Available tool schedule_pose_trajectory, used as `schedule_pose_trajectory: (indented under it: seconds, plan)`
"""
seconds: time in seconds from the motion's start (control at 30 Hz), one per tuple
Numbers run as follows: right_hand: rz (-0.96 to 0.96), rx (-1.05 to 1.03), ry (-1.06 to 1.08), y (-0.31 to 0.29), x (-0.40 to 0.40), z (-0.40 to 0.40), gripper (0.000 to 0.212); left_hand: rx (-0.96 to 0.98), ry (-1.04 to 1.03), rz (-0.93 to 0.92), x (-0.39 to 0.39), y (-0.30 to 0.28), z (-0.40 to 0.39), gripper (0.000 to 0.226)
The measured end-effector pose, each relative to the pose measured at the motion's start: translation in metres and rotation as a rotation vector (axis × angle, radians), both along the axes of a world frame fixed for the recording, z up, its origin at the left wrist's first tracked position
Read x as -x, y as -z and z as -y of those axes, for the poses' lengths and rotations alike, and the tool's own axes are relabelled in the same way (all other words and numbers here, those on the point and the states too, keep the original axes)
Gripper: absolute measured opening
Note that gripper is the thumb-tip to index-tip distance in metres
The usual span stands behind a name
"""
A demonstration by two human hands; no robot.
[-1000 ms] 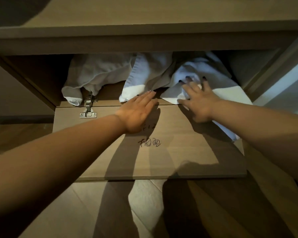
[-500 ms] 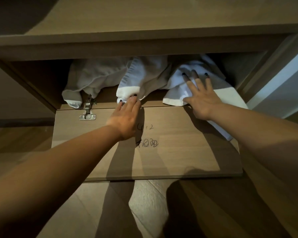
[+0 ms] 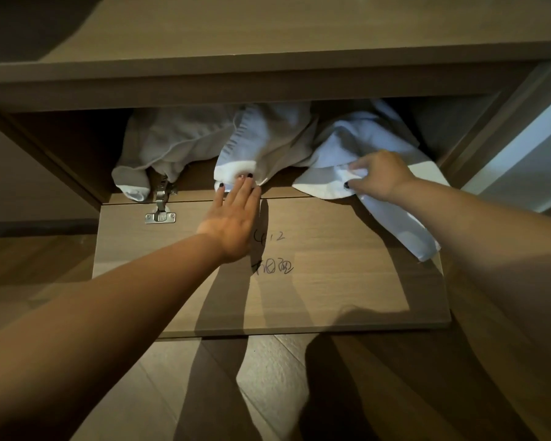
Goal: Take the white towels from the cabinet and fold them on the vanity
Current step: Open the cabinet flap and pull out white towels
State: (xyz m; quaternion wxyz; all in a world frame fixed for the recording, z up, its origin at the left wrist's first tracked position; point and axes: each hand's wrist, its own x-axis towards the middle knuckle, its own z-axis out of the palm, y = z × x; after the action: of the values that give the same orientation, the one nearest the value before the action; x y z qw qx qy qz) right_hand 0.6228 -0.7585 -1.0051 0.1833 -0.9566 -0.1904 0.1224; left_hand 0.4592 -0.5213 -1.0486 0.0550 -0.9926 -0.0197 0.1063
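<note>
In the head view, a low wooden cabinet [image 3: 61,154] with a matte, light-brown grain is seen from above, its flap door [image 3: 299,281] folded down flat towards the floor and carried on a small metal hinge [image 3: 160,207] at the left. Dark handwritten marks [image 3: 272,265] are drawn on the inner face of the door. Inside the compartment, three crumpled white towels of soft, napped cloth are bunched side by side: the left towel [image 3: 172,144] lies in shade with one rounded end drooping beside the hinge, the middle towel [image 3: 261,144] shows a ribbed border and a bright corner hanging at the cabinet's front edge, and the right towel [image 3: 379,214] spills out over the door in a long pointed flap. The left hand [image 3: 236,218] is stretched out nearly flat, its straight fingers laid against the lower corner of the middle towel without closing on it. The right hand [image 3: 379,176] is curled, and a fold of the right towel is pinched between thumb and fingers. Above the compartment, the smooth wooden top of the table [image 3: 268,27] is seen. Below, a wood-plank floor [image 3: 268,393] is crossed by long arm shadows, and a pale wall surface [image 3: 528,160] stands at the right.
</note>
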Motion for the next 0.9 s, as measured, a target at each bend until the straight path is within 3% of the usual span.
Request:
schedule_pose_trajectory:
  seconds: [0.1,0.2,0.27,0.3,0.33,0.43,0.53,0.67,0.77,0.83,0.9]
  plan:
    - [0.112,-0.274,0.035,0.003,0.023,-0.014,0.018,0.198,0.015,0.095,0.005,0.001,-0.001,0.095]
    - [0.069,-0.376,-0.079,-0.003,0.055,-0.032,0.015,0.437,-0.028,0.155,0.008,-0.001,-0.002,0.086]
    - [0.025,-0.419,-0.159,-0.01,0.078,-0.041,0.017,0.66,-0.147,0.105,0.006,-0.001,-0.005,0.055]
    - [0.011,-0.447,-0.197,-0.014,0.09,-0.046,0.017,0.824,-0.277,0.064,0.004,-0.003,-0.006,0.035]
    - [0.0,-0.483,-0.241,-0.019,0.102,-0.051,0.017,1.023,-0.443,0.014,0.002,-0.005,-0.007,0.03]
    - [-0.084,-0.576,-0.389,-0.029,0.133,-0.061,0.021,1.493,-0.826,-0.138,0.002,-0.011,-0.012,0.055]
    - [-0.169,-0.568,-0.452,-0.024,0.145,-0.059,0.033,1.726,-0.855,-0.26,0.001,-0.018,-0.017,0.06]
    - [-0.295,-0.539,-0.352,-0.009,0.14,-0.048,0.037,1.624,-0.68,-0.291,-0.004,-0.023,-0.001,0.03]
    - [-0.355,-0.625,-0.304,0.001,0.131,-0.039,0.028,1.519,-0.699,-0.174,-0.006,-0.016,0.007,0.029]
    - [-0.247,-0.65,-0.23,0.006,0.12,-0.035,0.024,1.464,-0.713,-0.124,-0.008,-0.011,0.004,0.017]
    - [-0.004,-0.53,-0.11,0.013,0.101,-0.031,0.038,1.342,-0.732,-0.064,-0.009,-0.009,-0.001,0.007]
